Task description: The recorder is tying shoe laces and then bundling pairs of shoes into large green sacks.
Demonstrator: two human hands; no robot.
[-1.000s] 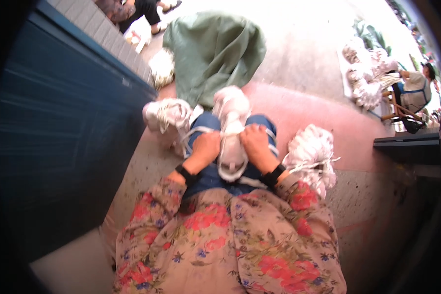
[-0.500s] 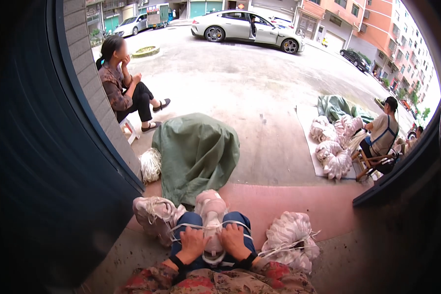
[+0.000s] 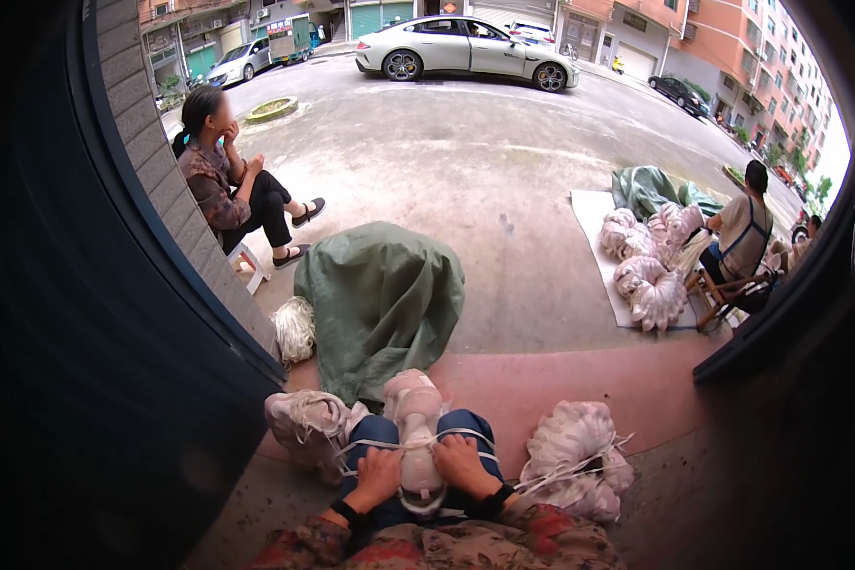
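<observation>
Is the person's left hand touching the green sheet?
Apart: the head view shows the left knee between the left hand and the green sheet.

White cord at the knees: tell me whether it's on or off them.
On: white cord crosses both blue-clad knees, with left hand and right hand close by. Whether knotted: cannot tell.

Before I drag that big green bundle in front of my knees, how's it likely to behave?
The green bundle will probably flop and change shape, since its surface hangs in loose folds. Its smooth, faintly shiny skin could be slightly slippery in the hand. With that broad, slumped base, it seems unlikely to roll; weight's unclear, as any contents are hidden.
</observation>
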